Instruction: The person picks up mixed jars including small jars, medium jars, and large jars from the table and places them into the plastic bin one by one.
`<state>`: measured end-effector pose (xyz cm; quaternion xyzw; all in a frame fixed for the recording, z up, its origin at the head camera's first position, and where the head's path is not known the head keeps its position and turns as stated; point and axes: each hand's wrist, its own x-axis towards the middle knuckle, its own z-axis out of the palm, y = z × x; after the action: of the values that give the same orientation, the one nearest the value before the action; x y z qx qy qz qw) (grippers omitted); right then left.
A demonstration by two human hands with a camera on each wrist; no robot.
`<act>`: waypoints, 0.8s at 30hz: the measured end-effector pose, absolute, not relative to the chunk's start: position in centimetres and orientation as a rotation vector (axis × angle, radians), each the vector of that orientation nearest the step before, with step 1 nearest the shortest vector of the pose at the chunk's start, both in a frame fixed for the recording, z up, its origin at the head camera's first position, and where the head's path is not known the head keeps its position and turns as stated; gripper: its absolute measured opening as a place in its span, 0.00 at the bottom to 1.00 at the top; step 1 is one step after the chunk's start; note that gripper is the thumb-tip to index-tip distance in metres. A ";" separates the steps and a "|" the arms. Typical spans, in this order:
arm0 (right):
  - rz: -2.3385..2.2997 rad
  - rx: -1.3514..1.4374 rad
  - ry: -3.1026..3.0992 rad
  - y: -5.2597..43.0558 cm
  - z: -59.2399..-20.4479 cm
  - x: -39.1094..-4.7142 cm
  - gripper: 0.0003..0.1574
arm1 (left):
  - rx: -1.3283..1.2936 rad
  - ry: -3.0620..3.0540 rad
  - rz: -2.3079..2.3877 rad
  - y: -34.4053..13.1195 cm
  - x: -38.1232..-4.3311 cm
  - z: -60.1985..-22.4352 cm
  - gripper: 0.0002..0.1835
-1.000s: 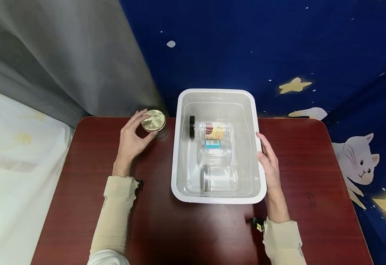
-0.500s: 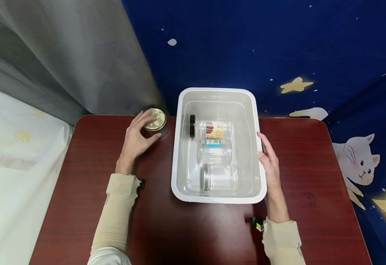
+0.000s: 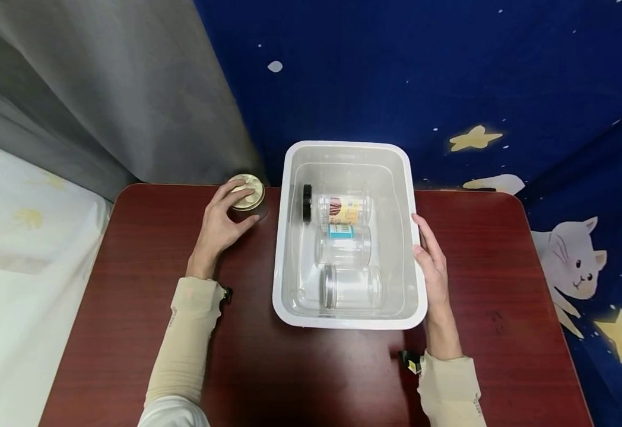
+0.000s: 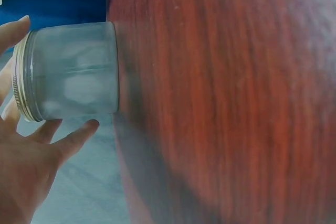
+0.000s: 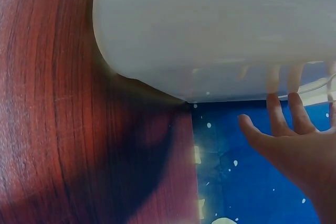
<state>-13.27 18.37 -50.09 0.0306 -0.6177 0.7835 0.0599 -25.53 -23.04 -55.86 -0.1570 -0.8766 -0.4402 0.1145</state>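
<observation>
A clear jar (image 4: 76,72) with a gold screw lid (image 3: 249,184) stands upright at the table's back edge, left of a white plastic tub (image 3: 278,261). My left hand (image 3: 219,222) lies over that lid, fingers spread across its top and thumb by the near side. In the left wrist view the little finger stands off the glass. Against the tub's right rim rests my right hand (image 3: 432,261), its fingers (image 5: 296,111) fairly straight at the outer wall. Three clear jars lie on their sides in the tub: one black-lidded (image 3: 343,207), one blue-labelled (image 3: 343,252), one silver-lidded (image 3: 356,287).
The dark red wooden table (image 3: 343,379) carries the tub and the standing jar. Right behind its back edge hang a grey curtain (image 3: 183,118) and a blue starry cloth (image 3: 354,71). White cloth (image 3: 12,284) hangs along the left side.
My left hand has shifted to the right, its fingers now farther across the gold lid. The standing jar, the tub, its jars and my right hand have hardly moved.
</observation>
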 end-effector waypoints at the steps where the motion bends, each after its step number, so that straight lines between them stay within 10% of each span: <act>1: 2.368 0.085 -1.876 18.4 -50.1 -13.3 0.32 | -0.457 -2.561 -1.297 -23.0 -25.5 -55.9 0.31; 24: 2.358 0.068 -1.861 18.2 -50.4 -13.4 0.33 | -0.365 -2.500 -1.301 -21.9 -26.7 -57.3 0.32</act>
<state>-13.43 18.17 -50.37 0.0226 -0.6180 0.7829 0.0683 -26.68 -21.91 -57.32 -0.1272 -0.8698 -0.4527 0.1493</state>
